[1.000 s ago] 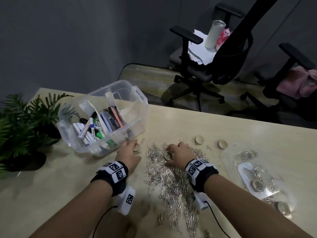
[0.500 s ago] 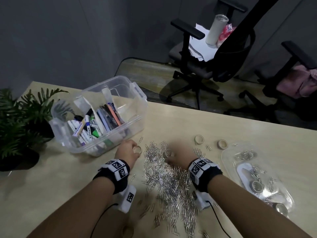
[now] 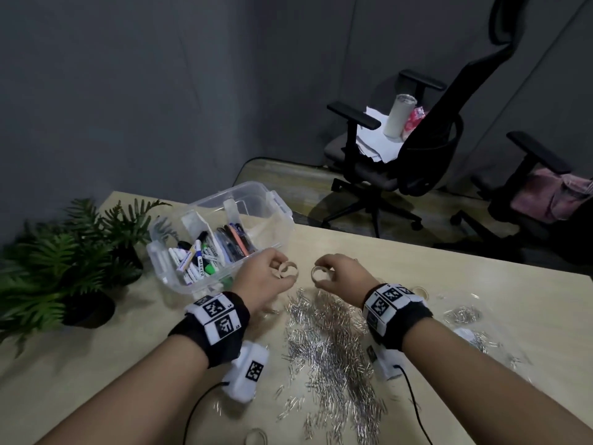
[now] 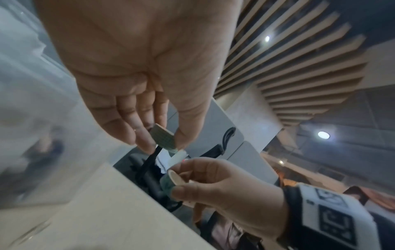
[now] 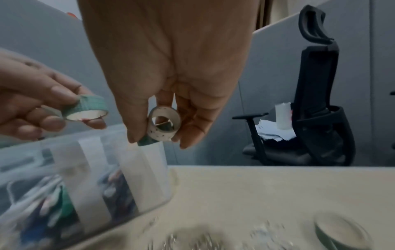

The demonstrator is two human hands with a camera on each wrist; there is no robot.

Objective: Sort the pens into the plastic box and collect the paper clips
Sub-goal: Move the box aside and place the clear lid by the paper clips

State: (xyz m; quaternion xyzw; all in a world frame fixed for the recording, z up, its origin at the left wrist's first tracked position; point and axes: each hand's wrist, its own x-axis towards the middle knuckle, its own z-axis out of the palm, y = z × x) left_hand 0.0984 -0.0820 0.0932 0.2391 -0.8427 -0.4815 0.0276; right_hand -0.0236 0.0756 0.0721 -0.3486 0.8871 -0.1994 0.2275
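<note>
A clear plastic box at the table's back left holds several pens and markers. A wide scatter of silver paper clips lies between my forearms. Both hands hover above the clips, just right of the box. My left hand pinches a small green tape roll between thumb and fingers. My right hand pinches another small tape roll. The two rolls are a short gap apart.
A potted fern stands at the left table edge. A clear lid with more clips lies to the right. Another tape roll rests near the front edge. Office chairs stand beyond the table.
Both hands have risen from the table, each lifting a tape roll out of the clips. The rolls now sit higher and closer to the box. The head view has tilted up.
</note>
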